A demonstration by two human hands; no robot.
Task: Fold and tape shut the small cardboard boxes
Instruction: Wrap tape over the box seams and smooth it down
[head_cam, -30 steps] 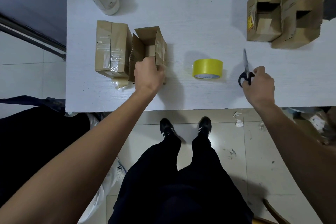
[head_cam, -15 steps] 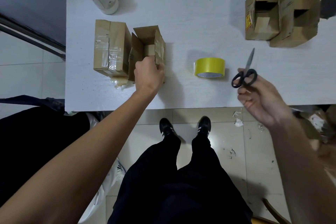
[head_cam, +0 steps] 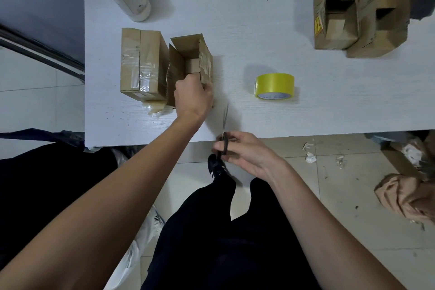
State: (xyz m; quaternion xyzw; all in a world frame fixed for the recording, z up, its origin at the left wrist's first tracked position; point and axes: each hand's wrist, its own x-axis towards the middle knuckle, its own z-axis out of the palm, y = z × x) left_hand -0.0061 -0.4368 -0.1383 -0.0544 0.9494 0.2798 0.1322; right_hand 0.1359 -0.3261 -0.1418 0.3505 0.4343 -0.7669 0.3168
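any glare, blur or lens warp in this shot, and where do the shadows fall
Head view: wide-angle warp bows the table edges and stretches the forearms; the scissors blades are thin and smeared, likely motion blur; glare glints off the clear tape on the shut box; the yellow tape roll casts a soft shadow up and left, and the far corners darken.
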